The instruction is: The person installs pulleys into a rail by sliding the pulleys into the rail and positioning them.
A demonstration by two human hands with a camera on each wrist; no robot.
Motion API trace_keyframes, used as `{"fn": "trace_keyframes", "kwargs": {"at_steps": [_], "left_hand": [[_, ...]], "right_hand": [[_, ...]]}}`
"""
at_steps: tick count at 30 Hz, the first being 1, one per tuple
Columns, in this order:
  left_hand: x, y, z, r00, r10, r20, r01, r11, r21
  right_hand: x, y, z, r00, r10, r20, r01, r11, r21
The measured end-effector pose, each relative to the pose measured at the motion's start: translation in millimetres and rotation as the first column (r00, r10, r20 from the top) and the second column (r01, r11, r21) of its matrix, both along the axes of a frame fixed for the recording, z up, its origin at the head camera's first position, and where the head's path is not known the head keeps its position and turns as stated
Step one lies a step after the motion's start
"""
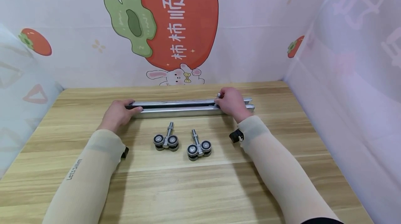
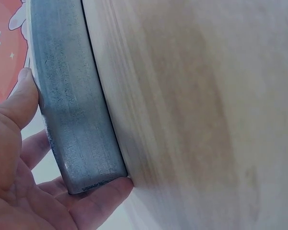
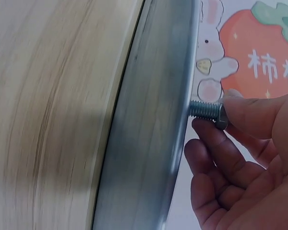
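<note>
A silver metal channel rail [image 1: 178, 113] lies crosswise near the back of the table, its slot facing up. My left hand [image 1: 117, 113] holds the rail's left end, the thumb on the upper edge and a finger under the end in the left wrist view. Close to the rail's right end, my right hand [image 1: 232, 101] pinches a threaded bolt [image 3: 205, 109] that sticks up out of the slot. What the bolt joins inside the rail is hidden. Two roller trolleys, a left one [image 1: 166, 141] and a right one [image 1: 199, 148], lie in front of the rail, each with wheels and a threaded stem.
The wooden tabletop [image 1: 175, 192] runs up to a printed cloth backdrop [image 1: 250, 43] behind the rail. A cloth side wall [image 1: 351, 88] stands at the right, another at the left. A small black wrist device [image 1: 236, 136] sits at the right sleeve's cuff.
</note>
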State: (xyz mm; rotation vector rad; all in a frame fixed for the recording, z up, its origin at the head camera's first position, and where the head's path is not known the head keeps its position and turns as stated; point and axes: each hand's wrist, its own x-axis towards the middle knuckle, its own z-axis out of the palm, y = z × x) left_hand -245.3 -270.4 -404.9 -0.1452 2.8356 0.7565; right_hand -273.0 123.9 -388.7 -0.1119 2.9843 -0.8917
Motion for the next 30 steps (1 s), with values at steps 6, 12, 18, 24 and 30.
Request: {"fn": "trace_keyframes", "kwargs": {"at_steps": [6, 12, 18, 24, 30], "left_hand": [[0.8, -3, -0.2, 1.000, -0.019, 0.000, 0.019, 1.000, 0.008], [-2.6, -11, 3.9, 0.993, -0.107, 0.054, 0.103, 0.992, 0.077], [-7.6, -16, 3.3, 0.986, -0.163, 0.037, 0.160, 0.985, 0.063], [-8.4, -19, 2.3, 0.987, -0.162, 0.018, 0.161, 0.987, 0.026], [-6.3, -21, 3.7, 0.991, -0.124, 0.045, 0.123, 0.992, 0.024]], "right_hand": [[-0.6, -15, 2.4, 0.999, 0.034, 0.025, -0.034, 0.999, 0.000], [-0.9, -14, 9.7, 0.997, 0.058, 0.045, -0.059, 0.997, 0.042], [0.0, -12, 16.7, 0.997, 0.073, 0.005, -0.073, 0.994, 0.075], [-2.6, -23, 17.7, 0.994, 0.106, 0.003, -0.105, 0.985, 0.138], [-4.4, -44, 18.5, 0.986, 0.169, -0.008, -0.165, 0.970, 0.181]]}}
